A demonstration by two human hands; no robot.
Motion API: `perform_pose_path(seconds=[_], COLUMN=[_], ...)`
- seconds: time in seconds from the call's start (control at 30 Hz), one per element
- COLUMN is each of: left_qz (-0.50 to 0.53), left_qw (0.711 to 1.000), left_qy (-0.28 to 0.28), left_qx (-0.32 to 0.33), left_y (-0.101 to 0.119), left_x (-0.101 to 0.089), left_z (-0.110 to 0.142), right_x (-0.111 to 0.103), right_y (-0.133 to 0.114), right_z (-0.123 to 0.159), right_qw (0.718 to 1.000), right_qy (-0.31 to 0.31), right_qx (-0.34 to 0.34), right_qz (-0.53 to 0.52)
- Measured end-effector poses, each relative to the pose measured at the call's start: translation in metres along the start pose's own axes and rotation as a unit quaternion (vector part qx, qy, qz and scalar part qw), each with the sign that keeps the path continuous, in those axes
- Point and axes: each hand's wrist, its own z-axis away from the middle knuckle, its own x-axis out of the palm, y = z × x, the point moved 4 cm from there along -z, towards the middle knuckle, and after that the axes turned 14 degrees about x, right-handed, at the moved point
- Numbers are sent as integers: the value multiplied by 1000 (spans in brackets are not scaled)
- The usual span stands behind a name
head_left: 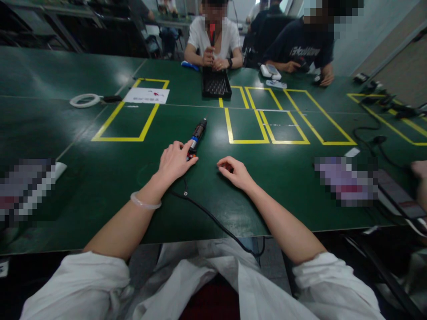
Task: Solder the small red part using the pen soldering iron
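Note:
An electric screwdriver with a dark body, a blue band and a pointed metal tip lies on the green table, its tip toward the far side. Over its rear half rests my left hand, fingers and thumb closed around the handle. A black cord runs from near that hand down over the table's front edge. To the right, apart from the screwdriver, my right hand lies on the table with its fingers curled in toward the thumb. Whatever may be inside those fingers is hidden.
Yellow tape rectangles mark the table. Across from me, a person sits behind a black tray. A paper sheet and a coiled white cable lie left. Blurred-out devices and cables stand right.

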Motion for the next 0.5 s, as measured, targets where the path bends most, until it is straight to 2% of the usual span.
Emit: perform_pose_path(seconds=[0.1, 0.2, 0.3, 0.4, 0.5], left_qz=[10, 31, 41, 29, 28], left_qw=[998, 991, 980, 969, 961], left_qy=[5, 37, 73, 100, 124], left_qx=[-64, -126, -182, -226, -245], left_y=[-49, -99, -139, -165, -177], left_x=[0, -2, -5, -6, -6], left_z=[0, 7, 19, 33, 42], right_x=[0, 0, 1, 1, 1], right_y=[-2, -3, -3, -2, -2], right_z=[0, 1, 1, 1, 0], right_qw=[1000, 1000, 1000, 999, 999], right_qy=[-2, -4, -8, -10, -13], right_qx=[-6, -9, -10, -10, -10], right_qz=[9, 16, 23, 30, 34])
